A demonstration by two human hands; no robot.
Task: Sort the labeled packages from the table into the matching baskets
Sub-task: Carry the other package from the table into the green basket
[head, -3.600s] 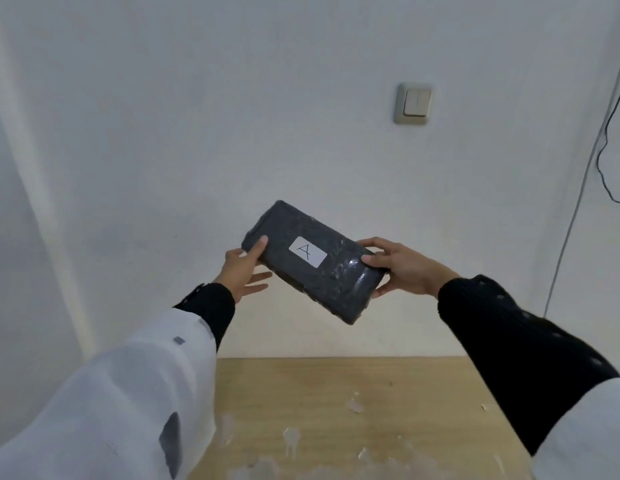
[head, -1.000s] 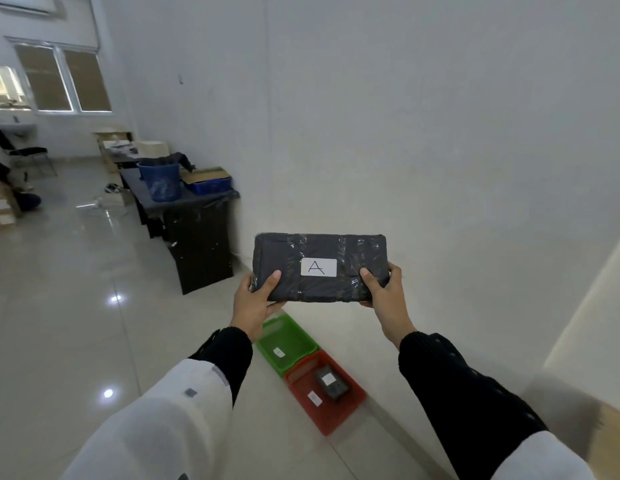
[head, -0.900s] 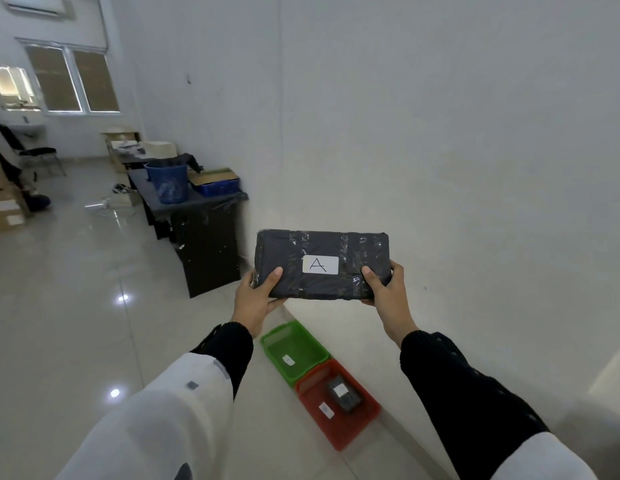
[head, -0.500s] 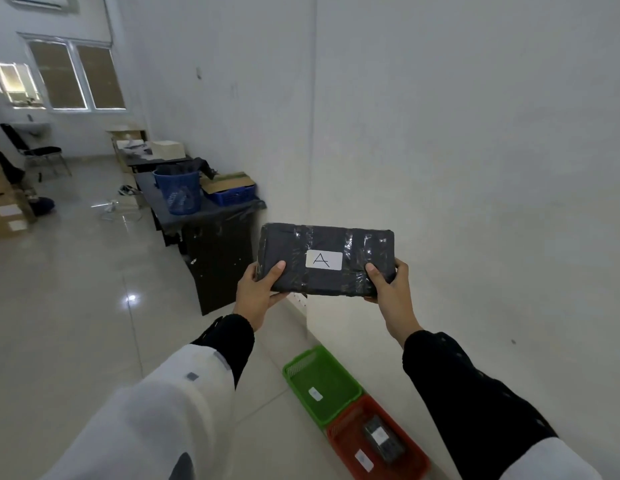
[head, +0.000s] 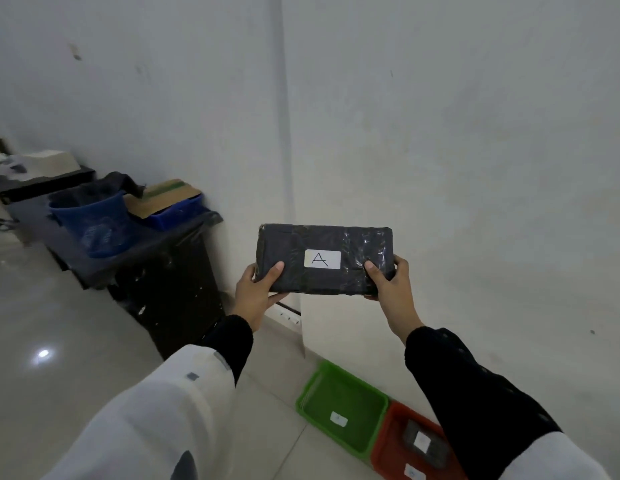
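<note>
Holding a black wrapped package [head: 324, 259] up in front of the white wall [head: 440, 133], long side level, white label [head: 322, 259] with a handwritten "A" facing the camera. Left hand [head: 256, 294] clamped on the bottom-left corner, thumb over the front face, fingers curled underneath. Right hand [head: 393, 289] gripping the bottom-right corner the same way, thumb on the front. Both hands closed around the package, nothing else in them.

Down at about 5 o'clock from the package, sitting on the tiled floor [head: 59, 341] against the wall: green basket [head: 339, 407] with just a small white tag inside, and touching it on the right, red basket [head: 395, 441] with a smaller dark package [head: 424, 445] lying in it, partly hidden behind the right sleeve [head: 481, 403]. Can't read the basket tags, too small.

Over at 9 o'clock, dark table [head: 135, 251] with a blue bucket [head: 93, 220] and a blue bin [head: 173, 209] holding cardboard on top.
</note>
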